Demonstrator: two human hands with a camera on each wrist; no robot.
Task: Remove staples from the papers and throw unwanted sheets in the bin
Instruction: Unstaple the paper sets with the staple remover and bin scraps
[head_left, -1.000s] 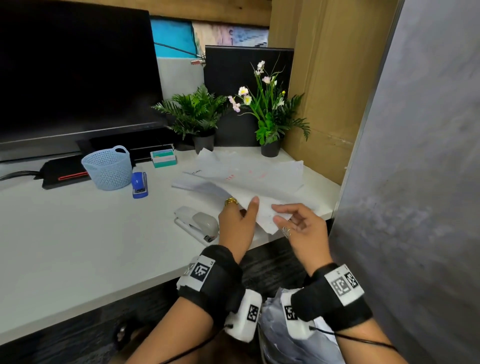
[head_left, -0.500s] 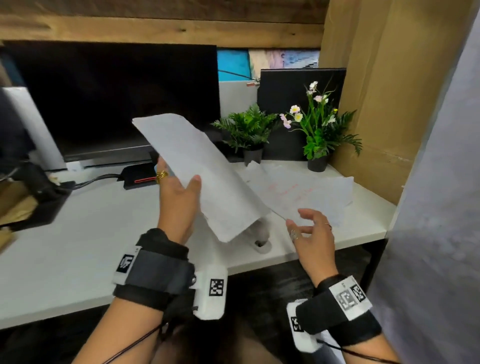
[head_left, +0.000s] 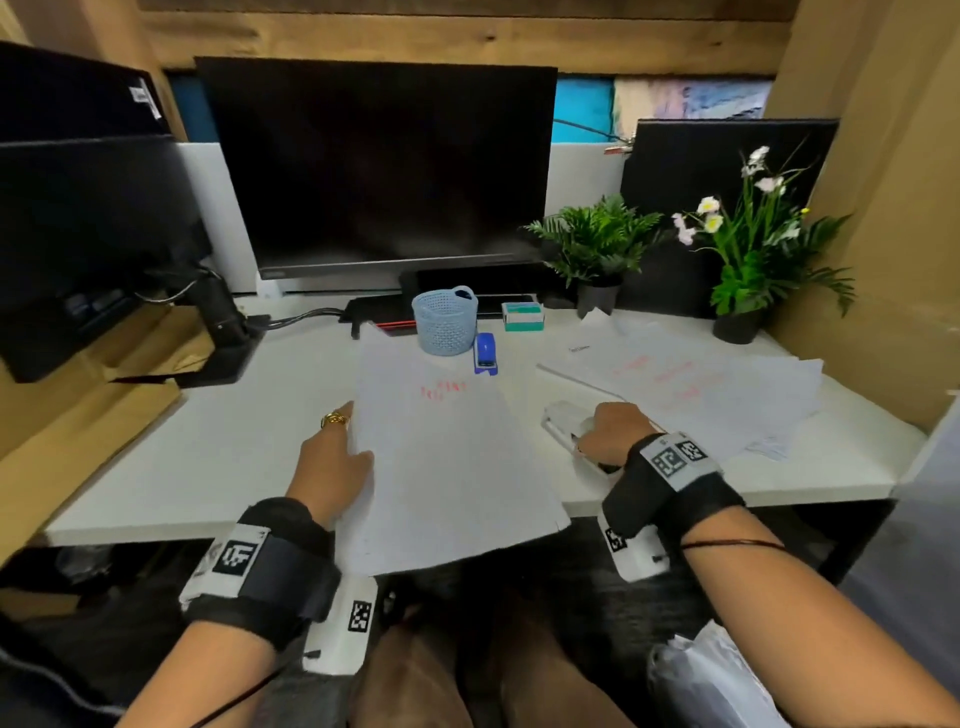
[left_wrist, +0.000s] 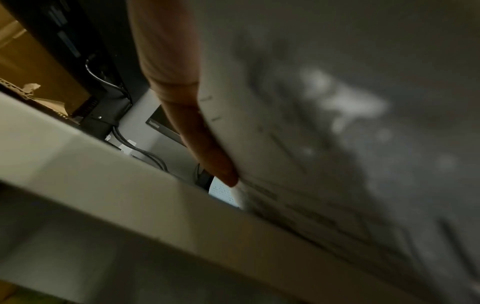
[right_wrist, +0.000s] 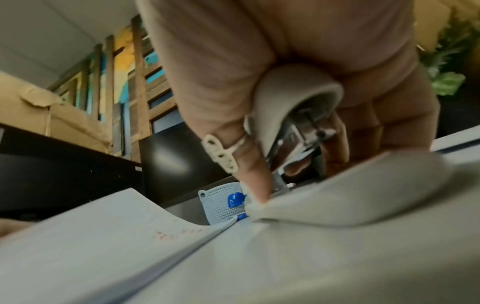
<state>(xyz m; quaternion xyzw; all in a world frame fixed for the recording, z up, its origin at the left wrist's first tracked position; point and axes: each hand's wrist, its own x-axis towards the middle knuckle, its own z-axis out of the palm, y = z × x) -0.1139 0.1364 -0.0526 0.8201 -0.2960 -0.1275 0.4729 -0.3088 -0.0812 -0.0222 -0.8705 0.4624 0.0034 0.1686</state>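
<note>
My left hand (head_left: 337, 457) grips the left edge of a stapled set of white papers (head_left: 447, 457) with red writing, held over the desk's front edge. In the left wrist view a finger (left_wrist: 205, 144) lies along the underside of those papers (left_wrist: 337, 144). My right hand (head_left: 613, 431) curls round a grey stapler (head_left: 563, 418) lying on the desk to the right of the papers. The right wrist view shows the fingers (right_wrist: 249, 170) wrapped round the stapler (right_wrist: 293, 98). A spread pile of loose sheets (head_left: 701, 389) lies at the right of the desk.
A light-blue mesh basket (head_left: 445, 322), a small blue staple remover (head_left: 485, 353) and a teal staple box (head_left: 523, 316) stand behind the papers. A monitor (head_left: 379, 166) and two potted plants (head_left: 597, 249) line the back. A crumpled plastic bag (head_left: 717, 680) sits below the desk at right.
My left hand has lowered the stapled papers from upright to nearly flat over the desk edge. My right hand has moved from the loose sheets onto the stapler.
</note>
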